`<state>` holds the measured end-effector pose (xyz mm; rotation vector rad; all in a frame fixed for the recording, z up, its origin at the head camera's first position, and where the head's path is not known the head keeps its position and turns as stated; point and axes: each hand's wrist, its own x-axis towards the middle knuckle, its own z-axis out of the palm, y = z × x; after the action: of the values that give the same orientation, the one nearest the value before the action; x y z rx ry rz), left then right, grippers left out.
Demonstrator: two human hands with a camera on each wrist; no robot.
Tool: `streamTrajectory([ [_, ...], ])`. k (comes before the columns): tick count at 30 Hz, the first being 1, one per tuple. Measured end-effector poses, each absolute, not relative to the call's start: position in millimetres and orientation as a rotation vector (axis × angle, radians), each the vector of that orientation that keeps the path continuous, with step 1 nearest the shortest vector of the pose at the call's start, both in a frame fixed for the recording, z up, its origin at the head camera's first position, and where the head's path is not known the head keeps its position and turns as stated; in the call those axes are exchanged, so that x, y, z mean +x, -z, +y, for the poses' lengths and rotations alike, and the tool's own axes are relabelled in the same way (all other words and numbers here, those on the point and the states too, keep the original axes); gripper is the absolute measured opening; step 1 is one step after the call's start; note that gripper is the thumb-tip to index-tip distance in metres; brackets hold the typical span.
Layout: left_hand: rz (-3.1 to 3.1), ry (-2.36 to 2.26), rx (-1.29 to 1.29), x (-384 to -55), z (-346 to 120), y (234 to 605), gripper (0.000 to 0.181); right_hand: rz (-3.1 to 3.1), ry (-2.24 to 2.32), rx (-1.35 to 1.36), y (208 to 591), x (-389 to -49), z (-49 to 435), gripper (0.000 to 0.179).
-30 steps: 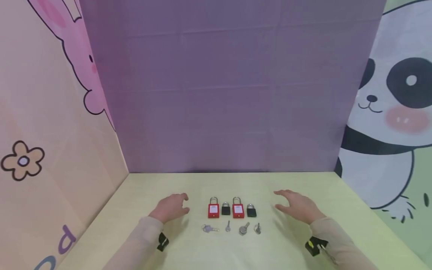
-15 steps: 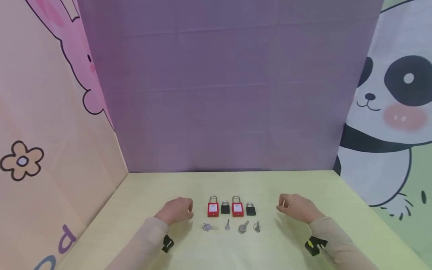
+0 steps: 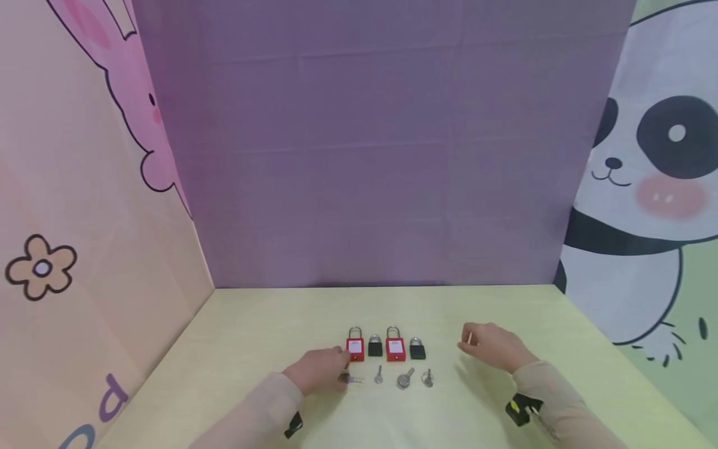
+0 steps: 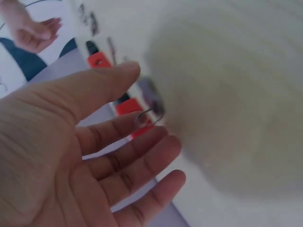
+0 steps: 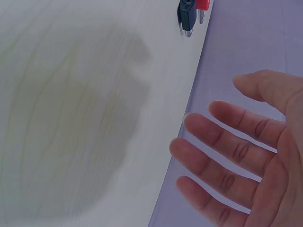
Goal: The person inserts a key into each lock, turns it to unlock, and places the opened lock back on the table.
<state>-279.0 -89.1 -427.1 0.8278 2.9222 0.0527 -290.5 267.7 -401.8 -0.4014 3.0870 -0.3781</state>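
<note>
My left hand (image 3: 318, 369) reaches over the leftmost key (image 3: 356, 379), partly covering it in the head view. In the left wrist view, the thumb and fingers are spread around this key (image 4: 150, 94), whose wire ring overlaps the index fingertip. Just beyond that hand lies the left red padlock (image 3: 355, 350) with a white label. A black padlock (image 3: 375, 347), another red padlock (image 3: 395, 350) and a second black padlock (image 3: 417, 350) continue the row. My right hand (image 3: 495, 345) hovers to the right of the row, fingers loosely bent and holding nothing.
In front of the padlocks lie a small key (image 3: 378, 375), a larger key with a ring (image 3: 404, 378) and a ringed key (image 3: 428, 378) at the right. The pale table (image 3: 269, 312) ends at a purple backdrop (image 3: 348, 156), with printed cloth on both sides.
My left hand has moved right and toward the front, from beside the padlock row to over the leftmost key. The fingers of my right hand have curled in slightly; it otherwise stays put.
</note>
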Motion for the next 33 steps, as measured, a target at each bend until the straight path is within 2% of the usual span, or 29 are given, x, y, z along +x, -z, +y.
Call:
streamTrajectory([
  [9, 2.967, 0.002, 0.788, -283.0, -77.6, 436.8, 0.016, 3.100, 0.370, -0.401, 400.0, -290.3, 266.7, 0.011],
  [16, 2.844, -0.183, 0.701, -281.0, -77.2, 432.0, 0.014, 3.106, 0.385, -0.436, 397.9, -290.7, 267.7, 0.009],
  [22, 2.824, -0.259, 0.752, -278.4, -84.0, 424.2, 0.008, 3.119, 0.399, -0.448, 396.2, -290.9, 270.7, 0.008],
  [27, 2.824, -0.698, 0.763, -284.3, -98.5, 410.8, 0.009, 3.109, 0.416, -0.462, 397.1, -291.2, 270.8, 0.008],
  [33, 2.654, -1.285, 0.560, -290.2, -114.5, 392.9, 0.012, 3.112, 0.401, -0.456, 398.8, -291.7, 271.0, 0.007],
])
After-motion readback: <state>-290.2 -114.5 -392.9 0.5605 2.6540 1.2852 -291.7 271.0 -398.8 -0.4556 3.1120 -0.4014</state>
